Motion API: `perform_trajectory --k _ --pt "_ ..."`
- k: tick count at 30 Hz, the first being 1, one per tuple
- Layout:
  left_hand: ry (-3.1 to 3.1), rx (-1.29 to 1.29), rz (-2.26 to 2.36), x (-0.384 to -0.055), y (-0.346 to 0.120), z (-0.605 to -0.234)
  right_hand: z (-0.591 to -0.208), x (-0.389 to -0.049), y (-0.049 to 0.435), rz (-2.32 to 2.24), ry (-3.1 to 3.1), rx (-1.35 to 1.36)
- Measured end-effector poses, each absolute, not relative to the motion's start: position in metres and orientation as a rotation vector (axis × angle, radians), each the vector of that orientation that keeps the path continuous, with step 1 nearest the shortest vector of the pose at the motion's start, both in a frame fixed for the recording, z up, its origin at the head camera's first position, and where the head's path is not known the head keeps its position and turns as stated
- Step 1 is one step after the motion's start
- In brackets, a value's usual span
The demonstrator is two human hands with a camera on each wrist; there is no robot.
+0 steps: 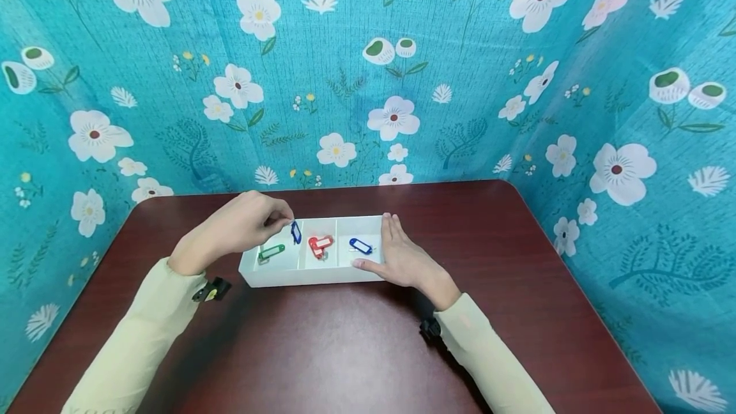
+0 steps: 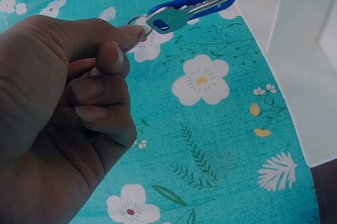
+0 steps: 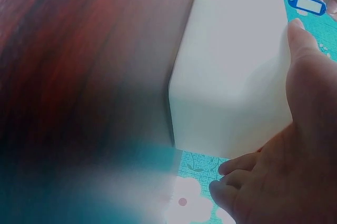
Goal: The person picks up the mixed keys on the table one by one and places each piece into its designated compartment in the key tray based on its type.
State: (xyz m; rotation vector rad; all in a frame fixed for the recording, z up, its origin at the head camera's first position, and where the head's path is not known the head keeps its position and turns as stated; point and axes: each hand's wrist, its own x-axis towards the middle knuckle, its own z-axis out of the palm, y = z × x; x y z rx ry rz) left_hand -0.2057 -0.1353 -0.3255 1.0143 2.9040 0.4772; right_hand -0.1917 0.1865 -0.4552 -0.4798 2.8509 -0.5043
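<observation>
My left hand pinches a metal ring between thumb and fingertip. From the ring hang a silver key and a blue key tag, above the left compartment of a white divided box. In that compartment lies a green key tag. Red key tags overlap in the middle one, and another blue key tag lies in the right one. My right hand rests against the box's right end, fingers straight along it and thumb at the front rim.
The box stands on a dark red-brown table, near its far edge. A teal floral cloth hangs behind the table and along its sides. Dark wrist cameras sit at the left cuff and right cuff.
</observation>
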Motion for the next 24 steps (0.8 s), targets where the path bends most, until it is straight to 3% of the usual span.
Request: perform_trajectory --k 24 --pt "2.857 1.155 0.466 -0.224 -0.107 -0.322 -0.455 -0.193 0.186 -0.513 2.844 -0.463"
